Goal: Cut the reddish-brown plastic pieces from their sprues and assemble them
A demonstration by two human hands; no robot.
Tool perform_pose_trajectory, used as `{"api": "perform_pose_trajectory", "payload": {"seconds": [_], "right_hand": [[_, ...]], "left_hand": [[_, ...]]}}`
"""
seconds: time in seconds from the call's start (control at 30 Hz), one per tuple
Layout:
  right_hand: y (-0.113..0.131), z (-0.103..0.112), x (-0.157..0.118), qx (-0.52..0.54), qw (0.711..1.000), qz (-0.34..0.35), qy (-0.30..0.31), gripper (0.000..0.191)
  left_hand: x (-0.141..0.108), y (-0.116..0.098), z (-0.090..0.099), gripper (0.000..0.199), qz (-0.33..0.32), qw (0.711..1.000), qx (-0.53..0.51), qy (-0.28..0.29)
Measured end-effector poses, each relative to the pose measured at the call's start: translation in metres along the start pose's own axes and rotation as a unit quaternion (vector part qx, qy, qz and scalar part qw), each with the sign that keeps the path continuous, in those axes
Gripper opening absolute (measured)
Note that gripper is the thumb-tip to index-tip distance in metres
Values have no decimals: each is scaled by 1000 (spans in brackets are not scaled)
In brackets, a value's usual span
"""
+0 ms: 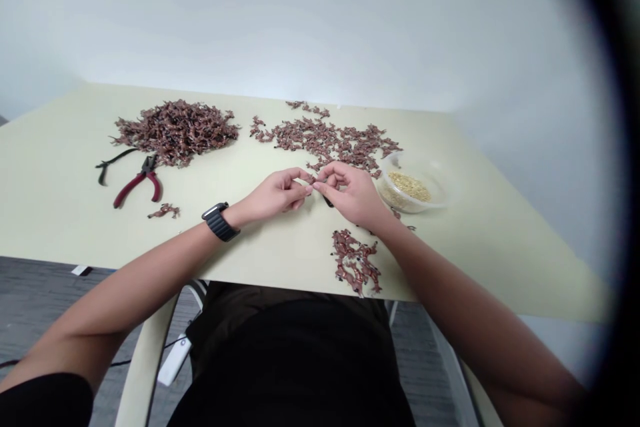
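My left hand [281, 195] and my right hand [353, 192] meet above the middle of the table. Between their fingertips is a small brown figurine [312, 180], mostly hidden by the fingers. Both hands are closed in a pinch, thumb against forefinger. Under my right hand the end of a black object [328, 201] shows, too covered to name. Just right of that hand stands a clear plastic bowl [440, 197] holding many tiny gold-coloured pieces [410, 187]. A loose group of brown animal-like figurines [356, 260] lies near the table's front edge, beside my right forearm.
A tall heap of brown figurines [177, 130] sits at the back left. Red-handled pliers [145, 180], a black-handled tool [114, 160] and a single figurine [164, 211] lie before it. More figurines [330, 140] spread across the back middle of the table [270, 250].
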State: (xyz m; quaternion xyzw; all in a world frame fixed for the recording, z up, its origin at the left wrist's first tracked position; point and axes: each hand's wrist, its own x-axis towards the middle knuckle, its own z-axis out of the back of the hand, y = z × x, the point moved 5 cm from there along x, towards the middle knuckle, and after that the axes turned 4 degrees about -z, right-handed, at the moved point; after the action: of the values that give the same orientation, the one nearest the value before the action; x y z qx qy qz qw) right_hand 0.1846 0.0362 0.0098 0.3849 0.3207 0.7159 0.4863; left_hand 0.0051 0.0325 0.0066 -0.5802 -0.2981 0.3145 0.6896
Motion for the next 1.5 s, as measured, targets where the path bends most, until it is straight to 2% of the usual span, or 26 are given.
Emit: {"api": "perform_pose_trajectory", "payload": {"seconds": [0.17, 0.33, 0.47, 0.63, 0.7, 0.83, 0.9, 1.0, 1.1, 1.2, 1.33, 1.4, 1.5], "right_hand": [[-3, -1, 3, 26, 1000, -8, 14, 23], [-4, -4, 4, 97, 993, -31, 66, 27], [1, -2, 2, 117, 988, -20, 99, 36], [5, -2, 2, 116, 986, -5, 118, 17], [5, -2, 2, 110, 989, 2, 102, 13], [2, 0, 2, 77, 995, 1, 56, 17], [2, 0, 1, 59, 998, 3, 38, 18], [6, 0, -1, 29, 999, 20, 26, 17], [8, 1, -1, 10, 999, 31, 18, 15], [9, 1, -1, 15, 999, 39, 13, 16], [6, 1, -1, 51, 998, 32, 20, 18], [7, 2, -1, 52, 998, 33, 22, 19], [14, 6, -2, 21, 998, 55, 17, 23]], "left_hand": [[1, 0, 0, 25, -14, 1000, -4, 2], [2, 1, 0, 27, -27, 998, -50, 14], [2, 7, 1, 32, -11, 995, -87, 39], [1, 9, -2, 33, 18, 993, -87, 72], [1, 7, -2, 33, 11, 997, -55, 56], [0, -1, 3, 32, -20, 998, 54, -18], [-2, -8, 5, 34, -51, 988, 143, -42], [-5, -16, 5, 35, -97, 955, 274, -54], [-7, -19, 5, 34, -109, 940, 317, -63], [-6, -17, 7, 34, -105, 950, 287, -66], [-2, -5, 9, 36, -71, 990, 118, -40], [1, -1, 10, 37, -61, 996, 50, -35], [3, 1, 12, 37, -55, 997, 24, -46]]}}
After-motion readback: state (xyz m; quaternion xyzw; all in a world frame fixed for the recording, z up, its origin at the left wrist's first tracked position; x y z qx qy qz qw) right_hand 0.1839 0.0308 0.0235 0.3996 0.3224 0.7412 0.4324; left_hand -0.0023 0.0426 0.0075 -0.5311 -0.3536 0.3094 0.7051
